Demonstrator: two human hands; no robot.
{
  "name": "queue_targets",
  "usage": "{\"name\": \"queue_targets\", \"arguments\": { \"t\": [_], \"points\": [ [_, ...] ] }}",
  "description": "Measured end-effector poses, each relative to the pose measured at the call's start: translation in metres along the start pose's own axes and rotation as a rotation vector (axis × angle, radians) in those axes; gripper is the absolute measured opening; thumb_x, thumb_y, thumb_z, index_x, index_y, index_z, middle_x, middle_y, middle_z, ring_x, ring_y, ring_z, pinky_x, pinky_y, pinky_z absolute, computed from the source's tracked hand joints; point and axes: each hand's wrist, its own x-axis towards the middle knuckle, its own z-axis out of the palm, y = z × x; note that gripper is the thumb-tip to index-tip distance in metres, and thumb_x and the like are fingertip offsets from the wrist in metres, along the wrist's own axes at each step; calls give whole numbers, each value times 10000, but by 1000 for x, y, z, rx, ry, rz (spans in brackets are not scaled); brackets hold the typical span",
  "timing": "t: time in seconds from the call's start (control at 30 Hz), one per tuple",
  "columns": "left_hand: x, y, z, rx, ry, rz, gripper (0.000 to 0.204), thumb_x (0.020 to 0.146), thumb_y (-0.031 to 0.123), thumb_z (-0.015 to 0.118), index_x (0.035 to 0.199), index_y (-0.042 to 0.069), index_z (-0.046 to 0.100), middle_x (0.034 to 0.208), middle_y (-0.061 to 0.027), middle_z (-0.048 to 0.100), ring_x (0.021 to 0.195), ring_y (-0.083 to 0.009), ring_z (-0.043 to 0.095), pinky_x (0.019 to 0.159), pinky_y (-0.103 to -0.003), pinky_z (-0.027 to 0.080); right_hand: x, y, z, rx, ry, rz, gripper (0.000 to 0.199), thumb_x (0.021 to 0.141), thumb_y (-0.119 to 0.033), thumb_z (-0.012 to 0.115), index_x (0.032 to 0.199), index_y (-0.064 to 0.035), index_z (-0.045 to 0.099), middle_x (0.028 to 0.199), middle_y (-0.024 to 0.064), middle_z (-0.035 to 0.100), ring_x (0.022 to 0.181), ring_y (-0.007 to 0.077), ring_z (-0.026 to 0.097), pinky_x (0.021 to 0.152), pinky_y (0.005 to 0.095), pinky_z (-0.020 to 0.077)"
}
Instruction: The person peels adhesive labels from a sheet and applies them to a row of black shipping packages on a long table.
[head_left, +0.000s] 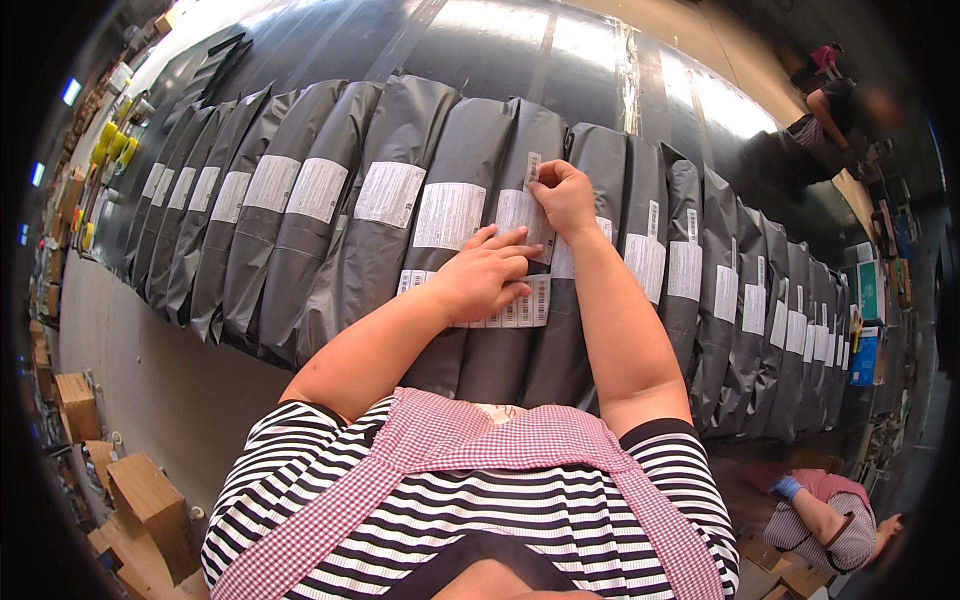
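The right hand (567,203) has thumb and forefinger closed at a small barcode sticker (533,165), just above the white label (517,207) on a grey package (540,125) in the middle of the row on the dark tabletop (480,50); whether the sticker has stuck is unclear. The left hand (486,275) lies loosely open, fingers spread over the packages and the sticker sheet (528,303), gripping nothing clearly. The film looks slack and creased, so the sticker could wrinkle or lift if pressed over a fold. A tilted wrist might set it crooked or over the label's print. The loose sheet could slide if a forearm drags it.
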Motion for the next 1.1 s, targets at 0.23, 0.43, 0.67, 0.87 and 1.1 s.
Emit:
{"name": "queue_targets", "arguments": {
  "t": [0.23,0.43,0.67,0.87,1.1],
  "points": [
    [1,1,0,-51,-6,-14,208,926,249,636,885,59,564,1486,-69,501,1481,-298,287,1200,-530,189,-2,-9,-6,-189,-9,-147,484,750,-47,793,1208,-64,638,1113,127,649,844,215,679,810,322,543],
    [2,1,-1,-51,-12,-13,212,927,249,639,879,58,561,1491,-64,498,1478,-298,294,1196,-529,205,27,-11,-3,-440,161,-10,815,708,-137,857,1431,-150,480,1320,154,528,1110,334,615,975,416,499],
    [1,-1,0,-68,13,-5,229,920,262,653,881,54,566,1476,-62,515,1470,-297,312,1197,-520,216,44,-31,5,-548,172,192,753,787,-301,808,1445,-162,470,1331,158,532,1197,363,585,1001,442,491],
    [0,-2,1,-61,9,-9,216,924,262,650,953,53,608,1475,-51,515,1468,-287,315,1200,-508,217,12,-28,-3,-576,-6,82,914,688,-250,883,1480,-143,440,1378,208,494,1254,355,537,1058,430,449],
    [-1,0,-2,-60,-14,-40,225,925,262,646,1004,52,630,1470,-38,517,1472,-277,304,1206,-502,206,3,-27,0,-552,76,46,762,749,-254,838,1433,-144,520,1344,183,542,1214,369,553,1039,436,451]
  ]
}}
